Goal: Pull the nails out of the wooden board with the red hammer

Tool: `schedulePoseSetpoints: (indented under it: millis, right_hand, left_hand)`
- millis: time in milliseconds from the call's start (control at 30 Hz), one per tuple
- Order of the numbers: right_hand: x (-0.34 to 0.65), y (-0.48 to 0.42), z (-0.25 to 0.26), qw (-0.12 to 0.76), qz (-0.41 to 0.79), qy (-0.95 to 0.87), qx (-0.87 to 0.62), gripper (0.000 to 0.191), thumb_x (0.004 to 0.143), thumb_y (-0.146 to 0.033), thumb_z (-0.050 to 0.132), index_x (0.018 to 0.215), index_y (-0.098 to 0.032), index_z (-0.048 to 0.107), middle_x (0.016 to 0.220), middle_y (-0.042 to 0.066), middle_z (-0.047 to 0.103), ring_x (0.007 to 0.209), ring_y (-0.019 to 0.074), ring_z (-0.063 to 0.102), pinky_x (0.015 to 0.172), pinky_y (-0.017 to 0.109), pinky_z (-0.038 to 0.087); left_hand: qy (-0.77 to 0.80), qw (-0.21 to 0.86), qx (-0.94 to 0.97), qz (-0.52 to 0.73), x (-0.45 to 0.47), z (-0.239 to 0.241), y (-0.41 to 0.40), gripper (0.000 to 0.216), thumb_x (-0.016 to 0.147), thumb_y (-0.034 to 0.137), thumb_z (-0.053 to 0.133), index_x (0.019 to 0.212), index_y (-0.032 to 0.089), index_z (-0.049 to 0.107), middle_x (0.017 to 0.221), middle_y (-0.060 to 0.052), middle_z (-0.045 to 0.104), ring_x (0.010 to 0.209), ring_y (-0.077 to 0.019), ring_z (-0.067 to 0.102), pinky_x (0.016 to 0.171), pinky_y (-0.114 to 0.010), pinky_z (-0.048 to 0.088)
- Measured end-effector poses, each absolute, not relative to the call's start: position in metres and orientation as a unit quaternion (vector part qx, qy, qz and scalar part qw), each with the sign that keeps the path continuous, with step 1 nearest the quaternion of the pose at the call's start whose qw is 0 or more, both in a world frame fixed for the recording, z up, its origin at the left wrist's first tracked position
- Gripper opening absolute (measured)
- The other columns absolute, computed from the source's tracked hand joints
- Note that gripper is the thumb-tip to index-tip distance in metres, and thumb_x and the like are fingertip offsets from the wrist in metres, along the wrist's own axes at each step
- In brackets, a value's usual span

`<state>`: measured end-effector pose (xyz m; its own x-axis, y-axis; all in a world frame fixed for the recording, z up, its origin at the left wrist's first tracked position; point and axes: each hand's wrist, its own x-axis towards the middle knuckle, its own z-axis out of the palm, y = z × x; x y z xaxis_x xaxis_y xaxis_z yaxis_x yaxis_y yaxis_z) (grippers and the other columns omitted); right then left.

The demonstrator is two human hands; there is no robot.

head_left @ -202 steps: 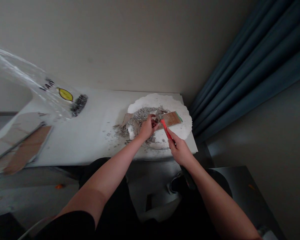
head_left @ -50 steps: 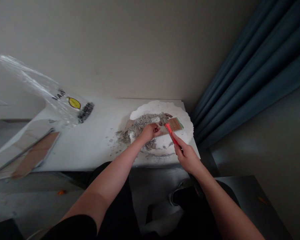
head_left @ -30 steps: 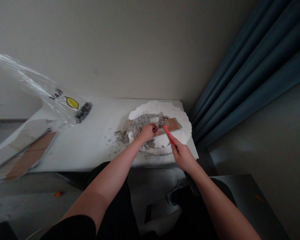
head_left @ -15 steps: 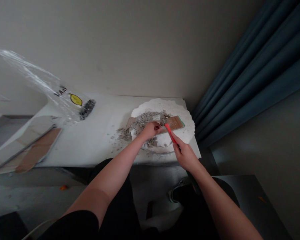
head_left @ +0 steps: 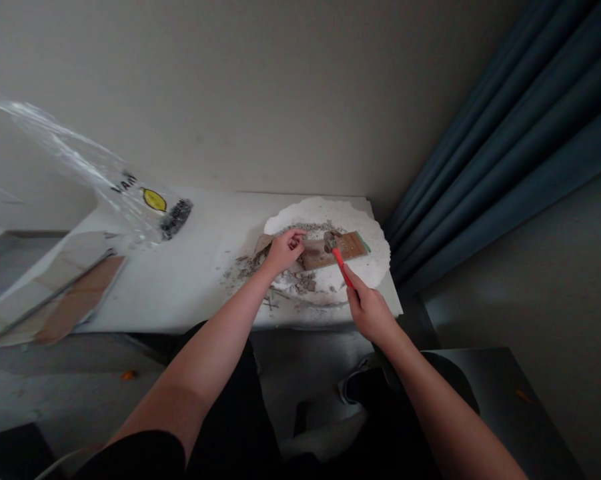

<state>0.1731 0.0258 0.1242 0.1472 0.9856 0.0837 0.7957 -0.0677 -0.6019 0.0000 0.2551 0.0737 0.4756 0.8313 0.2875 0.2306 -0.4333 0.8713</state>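
My right hand is wrapped round the red handle of a hammer. The hammer's grey head rests on or just above a brown flat board with a green edge at its far end. Left of the hammer, my left hand hovers over grey rubble with its fingers loosely bent and apart. No held piece shows in it, though the palm side is partly hidden. Board and rubble lie on a round white mat with an uneven edge.
Crumbs and flakes spill past the mat onto the white table. A clear plastic bag with a yellow lemon print stands at the back left. Brown board pieces lie at the left edge. A blue curtain hangs on the right.
My left hand has moved left, away from the hammer head and off the board, uncovering more of the board's surface. The hammer head has shifted only slightly.
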Motion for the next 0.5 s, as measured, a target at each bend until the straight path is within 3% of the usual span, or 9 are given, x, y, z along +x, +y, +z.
schedulePoseSetpoints:
  millis: [200,300,500]
  right_hand:
    - [0.171,0.025,0.125,0.218,0.176,-0.632,-0.723,0.061,0.104,-0.025,0.036,0.164,-0.018,0.038,0.099,0.014,0.078,0.087,0.0305,0.075,0.08,0.039,0.055]
    - [0.177,0.024,0.128,0.24,0.161,-0.617,-0.732,0.06,0.105,-0.028,0.035,0.165,-0.02,0.038,0.104,0.015,0.078,0.088,0.0317,0.075,0.079,0.039,0.055]
    - [0.205,0.027,0.119,0.287,0.134,-0.595,-0.739,0.061,0.103,-0.029,0.04,0.163,-0.019,0.042,0.117,0.017,0.077,0.095,0.0322,0.075,0.084,0.041,0.055]
  left_hand:
    - [0.345,0.404,0.749,0.396,-0.027,0.075,0.259,0.029,0.081,0.024,0.061,0.107,0.016,0.068,0.071,0.003,0.056,0.058,-0.0103,0.051,0.058,-0.021,0.039]
    - [0.392,0.387,0.722,0.418,-0.046,0.075,0.265,0.024,0.08,0.024,0.06,0.102,0.017,0.064,0.069,0.004,0.056,0.059,-0.0114,0.052,0.059,-0.022,0.04]
    - [0.576,0.242,0.699,0.349,-0.102,0.065,0.276,0.015,0.079,0.02,0.061,0.093,0.02,0.058,0.075,0.0,0.063,0.069,-0.0164,0.058,0.067,-0.027,0.043]
